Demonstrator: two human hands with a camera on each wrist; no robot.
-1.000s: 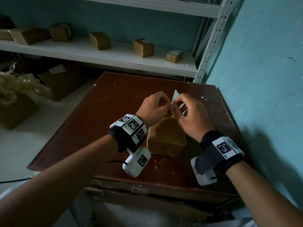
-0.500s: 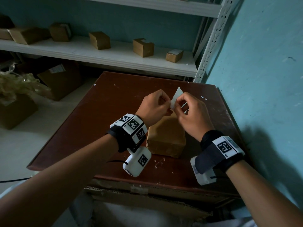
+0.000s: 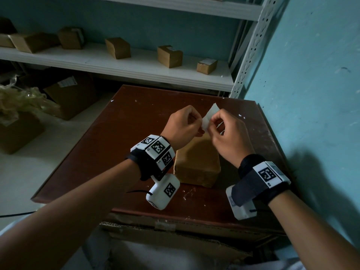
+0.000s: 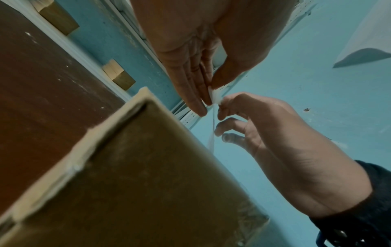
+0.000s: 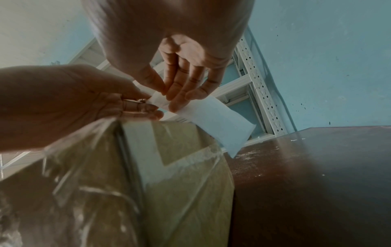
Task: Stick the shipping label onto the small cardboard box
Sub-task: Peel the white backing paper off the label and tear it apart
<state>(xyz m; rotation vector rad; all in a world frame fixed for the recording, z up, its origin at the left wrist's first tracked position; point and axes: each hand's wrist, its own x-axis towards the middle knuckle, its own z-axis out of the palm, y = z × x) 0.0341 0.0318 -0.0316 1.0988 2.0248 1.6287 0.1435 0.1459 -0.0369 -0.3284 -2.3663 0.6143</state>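
Note:
A small brown cardboard box [image 3: 196,164] with clear tape on it stands on the dark red table [image 3: 116,145]. Both hands hover just above its far end. A white shipping label [image 3: 208,116] is held upright between them. My left hand [image 3: 183,125] pinches its left edge. My right hand [image 3: 226,131] pinches it from the right with thumb and forefinger. In the right wrist view the label [image 5: 213,120] hangs out over the box [image 5: 169,183], clear of its top. In the left wrist view only the label's edge [image 4: 212,97] shows between the fingertips.
A white shelf [image 3: 136,69] behind the table carries several small cardboard boxes [image 3: 169,56]. A perforated shelf post [image 3: 251,47] and a blue wall [image 3: 311,94] close off the right side. Larger cartons [image 3: 70,94] sit on the floor at left.
The label has come up from between the fingers and now shows more of its white face, tilted up to the right. Both hands stay above the box's far end.

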